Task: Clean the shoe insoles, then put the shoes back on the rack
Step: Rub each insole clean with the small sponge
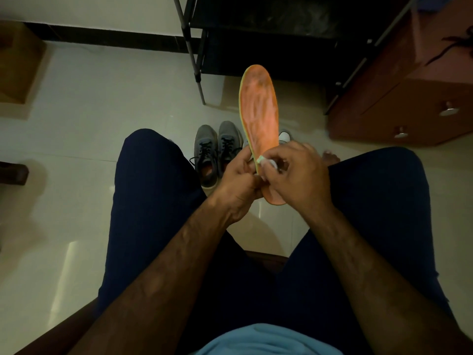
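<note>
Head view: left hand (236,184) grips the orange insole (259,108) near its heel; right hand (294,178) pinches a small white cloth (267,162) against it, grey sneakers (217,149) just beyond.

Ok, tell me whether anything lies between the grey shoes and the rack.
Nothing visible does: bare floor runs from the shoes to the rack. The left hand grips the insole and the right hand a cloth, above that stretch.
</note>
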Tool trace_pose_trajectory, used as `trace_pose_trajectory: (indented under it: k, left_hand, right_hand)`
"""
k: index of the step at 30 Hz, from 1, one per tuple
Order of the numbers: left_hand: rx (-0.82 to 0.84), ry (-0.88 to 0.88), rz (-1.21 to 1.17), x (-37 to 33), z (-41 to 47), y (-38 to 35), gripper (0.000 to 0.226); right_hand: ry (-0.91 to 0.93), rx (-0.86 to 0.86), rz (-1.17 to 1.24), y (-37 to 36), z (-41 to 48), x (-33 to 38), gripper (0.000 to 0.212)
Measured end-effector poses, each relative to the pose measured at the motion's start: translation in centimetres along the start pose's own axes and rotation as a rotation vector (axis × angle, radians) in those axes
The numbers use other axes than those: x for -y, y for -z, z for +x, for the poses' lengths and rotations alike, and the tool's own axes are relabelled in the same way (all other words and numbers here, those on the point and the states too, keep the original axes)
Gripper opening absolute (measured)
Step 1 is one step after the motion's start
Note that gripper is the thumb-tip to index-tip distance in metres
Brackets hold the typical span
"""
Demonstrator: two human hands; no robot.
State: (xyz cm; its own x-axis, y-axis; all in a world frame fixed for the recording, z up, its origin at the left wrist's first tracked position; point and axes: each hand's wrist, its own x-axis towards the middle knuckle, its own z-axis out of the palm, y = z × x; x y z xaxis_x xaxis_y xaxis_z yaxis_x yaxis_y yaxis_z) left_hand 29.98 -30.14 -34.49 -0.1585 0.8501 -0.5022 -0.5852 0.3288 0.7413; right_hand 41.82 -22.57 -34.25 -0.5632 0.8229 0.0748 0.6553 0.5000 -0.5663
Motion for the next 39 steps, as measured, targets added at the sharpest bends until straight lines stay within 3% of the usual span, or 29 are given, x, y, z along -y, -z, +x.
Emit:
trace_pose_trajectory:
  k: [4,9,15,19,24,29,35,39]
  left_hand:
    - [-0.014,0.015,-0.024,0.0,0.0,-0.1,0.079]
    - [-0.080,0.003,-0.200,-0.2,0.7,0.2,0.092]
    - [-0.007,0.017,-0.208,-0.1,0.8,0.3,0.065]
    - [-0.022,0.033,-0.177,0.0,0.7,0.2,0.065]
    - [-0.017,0.010,-0.166,0.3,0.5,-0.1,0.063]
    - [-0.035,0.039,-0.173,0.7,0.9,-0.1,0.070]
    - [0.033,-0.054,-0.167,0.9,0.5,-0.4,0.044]
    - [0.057,-0.031,-0.147,1.0,0.7,-0.2,0.056]
  right_hand:
    - [-0.159,-0.106,0.005,0.5,1.5,-1.1,0.013]
    - [0.023,-0.007,0.102,-0.2,-0.2,-0.2,0.012]
    - [0.004,-0.098,0.075,0.1,0.3,-0.2,0.011]
    - [-0.118,-0.213,0.075,0.2,0.9,-0.5,0.015]
    - [0.029,-0.010,0.090,-0.4,0.2,0.5,0.017]
    - [-0.152,-0.164,0.073,0.3,1.6,-0.5,0.016]
    - [0.032,0.022,0.165,-0.7,0.4,1.2,0.013]
    - [-0.119,-0.113,0.171,-0.1,1.4,-0.1,0.030]
